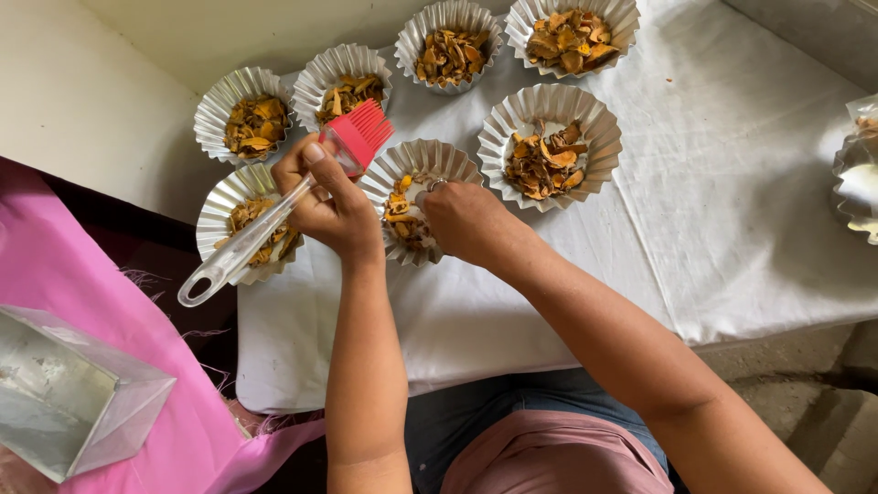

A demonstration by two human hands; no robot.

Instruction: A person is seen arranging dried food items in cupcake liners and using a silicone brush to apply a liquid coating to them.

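Note:
My left hand [331,203] grips a pastry brush [274,206] with a clear handle and red bristles, the bristles raised beside a fluted silver foil cup [450,161]. That cup holds orange-brown dried slices. My right hand [468,222] rests over the cup's near side, fingers down among the slices; whether it holds any is hidden. Another filled foil cup [219,203] lies under the brush handle, left of my left hand.
Several more foil cups of dried slices sit on a white cloth [732,183]: one right [594,128], others along the back [233,91]. A clear box [64,402] lies on pink fabric [82,274] at lower left. A foil wrapper [860,183] is at the right edge.

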